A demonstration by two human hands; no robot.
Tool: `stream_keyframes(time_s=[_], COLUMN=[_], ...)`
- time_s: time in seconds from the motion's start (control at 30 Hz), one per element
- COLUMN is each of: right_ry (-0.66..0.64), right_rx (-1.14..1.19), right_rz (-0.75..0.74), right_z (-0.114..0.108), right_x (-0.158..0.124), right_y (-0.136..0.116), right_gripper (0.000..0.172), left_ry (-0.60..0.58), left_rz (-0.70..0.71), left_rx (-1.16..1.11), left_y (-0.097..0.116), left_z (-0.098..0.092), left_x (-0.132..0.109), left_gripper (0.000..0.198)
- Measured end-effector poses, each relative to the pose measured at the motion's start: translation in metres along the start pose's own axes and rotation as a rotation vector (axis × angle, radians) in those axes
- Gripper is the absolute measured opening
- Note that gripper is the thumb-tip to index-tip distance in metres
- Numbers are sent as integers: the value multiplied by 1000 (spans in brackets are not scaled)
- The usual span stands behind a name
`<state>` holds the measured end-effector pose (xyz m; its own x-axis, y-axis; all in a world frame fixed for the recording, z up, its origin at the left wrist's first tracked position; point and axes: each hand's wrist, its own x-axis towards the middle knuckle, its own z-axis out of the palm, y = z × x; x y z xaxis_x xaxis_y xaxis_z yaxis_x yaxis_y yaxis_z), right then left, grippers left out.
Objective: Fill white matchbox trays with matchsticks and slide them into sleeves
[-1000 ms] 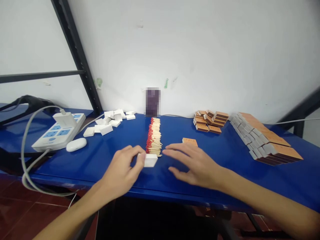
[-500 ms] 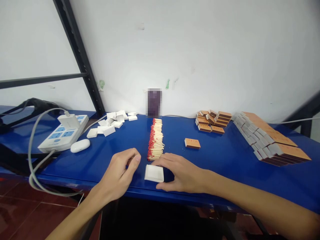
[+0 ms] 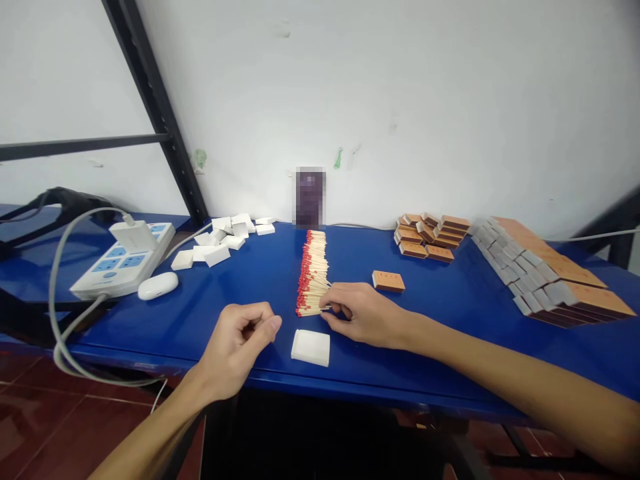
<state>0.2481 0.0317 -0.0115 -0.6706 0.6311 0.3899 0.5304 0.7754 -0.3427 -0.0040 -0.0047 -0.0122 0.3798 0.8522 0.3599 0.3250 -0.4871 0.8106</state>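
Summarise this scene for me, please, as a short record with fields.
Left hand: curled, left of and apart from one white tray
Right hand: at the near end of the red-tipped matches
Single matchbox: beyond the right hand
Large matchbox stack: right of a smaller stack
Heap of white trays: back left
Power strip: left, beside a white case

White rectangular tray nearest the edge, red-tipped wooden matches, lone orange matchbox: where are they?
White rectangular tray (image 3: 311,347), head view, middle of its upward side.
Red-tipped wooden matches (image 3: 317,268), head view, pale sticks mid-row.
Lone orange matchbox (image 3: 389,280), head view, printed top.
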Motion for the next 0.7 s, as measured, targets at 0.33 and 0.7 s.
stream_keyframes(time_s=[0.33, 0.7], right_ry=[50, 23], right_rx=[-33, 22], right_rz=[-24, 48], right_z=[15, 14], right_x=[1, -2], right_y=[1, -4], right_gripper=[14, 13], left_ry=[-167, -142], left_rz=[-149, -168], left_rx=[256, 137], left_y=[-1, -6], left_z=[-9, -13], left_x=[4, 5], left_gripper=[27, 27])
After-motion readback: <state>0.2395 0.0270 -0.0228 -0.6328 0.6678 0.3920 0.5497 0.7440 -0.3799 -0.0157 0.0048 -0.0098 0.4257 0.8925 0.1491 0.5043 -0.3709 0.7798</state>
